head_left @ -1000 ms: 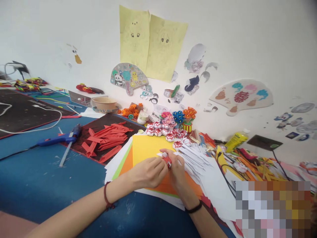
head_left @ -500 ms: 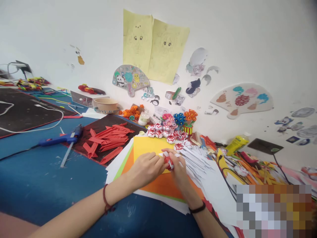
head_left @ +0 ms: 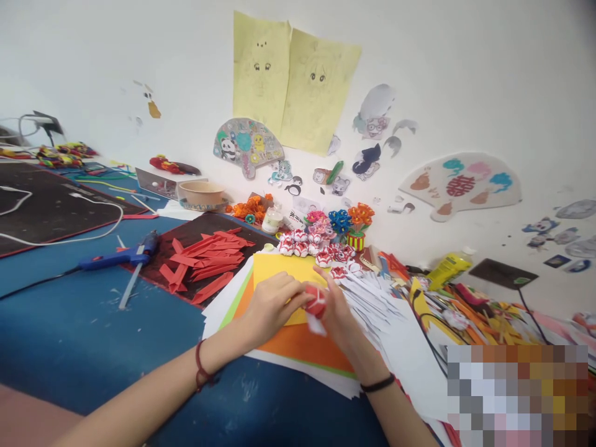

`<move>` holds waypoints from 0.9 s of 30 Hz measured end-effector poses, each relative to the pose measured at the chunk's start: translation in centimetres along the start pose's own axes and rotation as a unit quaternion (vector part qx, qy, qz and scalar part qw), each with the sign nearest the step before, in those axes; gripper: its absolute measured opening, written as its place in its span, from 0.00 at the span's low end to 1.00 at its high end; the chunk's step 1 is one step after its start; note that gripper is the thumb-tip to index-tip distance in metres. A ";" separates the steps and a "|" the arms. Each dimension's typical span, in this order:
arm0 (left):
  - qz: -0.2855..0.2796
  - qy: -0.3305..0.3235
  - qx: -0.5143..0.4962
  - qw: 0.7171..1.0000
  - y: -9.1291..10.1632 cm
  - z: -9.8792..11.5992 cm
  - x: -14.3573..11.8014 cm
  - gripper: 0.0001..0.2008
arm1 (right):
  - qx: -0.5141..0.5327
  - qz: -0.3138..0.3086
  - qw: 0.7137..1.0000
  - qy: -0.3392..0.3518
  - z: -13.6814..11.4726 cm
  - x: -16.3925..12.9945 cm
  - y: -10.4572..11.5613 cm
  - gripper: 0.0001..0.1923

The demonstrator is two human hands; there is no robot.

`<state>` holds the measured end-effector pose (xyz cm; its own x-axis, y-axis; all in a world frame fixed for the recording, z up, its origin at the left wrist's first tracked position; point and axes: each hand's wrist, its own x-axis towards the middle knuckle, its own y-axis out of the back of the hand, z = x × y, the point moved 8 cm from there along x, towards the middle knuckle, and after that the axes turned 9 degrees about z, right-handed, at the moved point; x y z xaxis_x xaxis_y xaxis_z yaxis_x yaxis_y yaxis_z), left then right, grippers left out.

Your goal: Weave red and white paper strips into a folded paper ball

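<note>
Between my two hands is a small red-and-white folded paper piece (head_left: 316,302), held above a stack of coloured paper (head_left: 279,264). My left hand (head_left: 274,304) pinches its left side with thumb and fingers. On the other side my right hand (head_left: 339,307) grips it, the index finger raised. A white paper end hangs below the piece, blurred. Just beyond my hands stand several finished-looking red-and-white paper balls (head_left: 300,245). White paper strips (head_left: 367,310) lie to the right of my right hand, and folded red paper strips (head_left: 209,261) are piled to the left on a dark mat.
A blue glue gun (head_left: 118,257) with a glue stick rests on the blue table (head_left: 74,329) at left. Paper flowers (head_left: 351,220), a small jar (head_left: 272,219) and a bowl (head_left: 201,194) line the wall. A yellow bottle (head_left: 449,270) and mixed craft scraps (head_left: 479,307) crowd the right.
The paper piece has turned between my hands, showing more red, with a white end now hanging down. My right index finger has lifted away from it. The view has shifted slightly.
</note>
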<state>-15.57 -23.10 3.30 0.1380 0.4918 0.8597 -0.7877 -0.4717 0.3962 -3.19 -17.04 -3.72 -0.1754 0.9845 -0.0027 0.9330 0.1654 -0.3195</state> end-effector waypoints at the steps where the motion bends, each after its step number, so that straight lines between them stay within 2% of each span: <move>1: 0.002 -0.012 0.017 1.000 0.0 0.0 -0.1 0.17 | -0.001 0.000 1.000 -0.012 0.1 0.0 0.1 0.33; 6: -0.018 -0.045 0.037 0.998 -0.3 0.0 -0.6 0.15 | -0.036 -0.017 0.999 -0.032 -0.2 -0.6 -0.3 0.38; 10: -0.066 -0.012 -0.013 0.998 -1.0 -0.2 -0.6 0.14 | -0.021 -0.039 0.999 -0.023 -0.7 -0.9 -0.8 0.34; 13: -0.088 0.005 -0.015 0.996 -1.3 -0.5 -0.7 0.13 | -0.008 -0.054 0.998 -0.021 -0.7 -0.9 -0.6 0.32; 16: -0.095 0.010 -0.007 0.995 -1.5 -0.7 -0.9 0.12 | -0.008 -0.078 0.997 -0.021 -1.0 -0.9 -0.5 0.32; 21: -0.091 -0.005 0.001 0.996 -1.5 -0.4 -1.0 0.13 | -0.037 -0.115 0.992 -0.041 -1.4 -1.4 -0.8 0.37; 27: -0.085 -0.012 -0.003 0.996 -1.3 -0.1 -1.0 0.11 | -0.039 -0.097 0.995 -0.010 -1.9 -1.4 -0.4 0.36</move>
<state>-14.75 -22.87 1.85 0.2850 0.5463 0.7876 -0.7547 -0.3787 0.5358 -2.74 -18.33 -1.81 -0.3596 0.9325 0.0323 0.9024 0.3564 -0.2420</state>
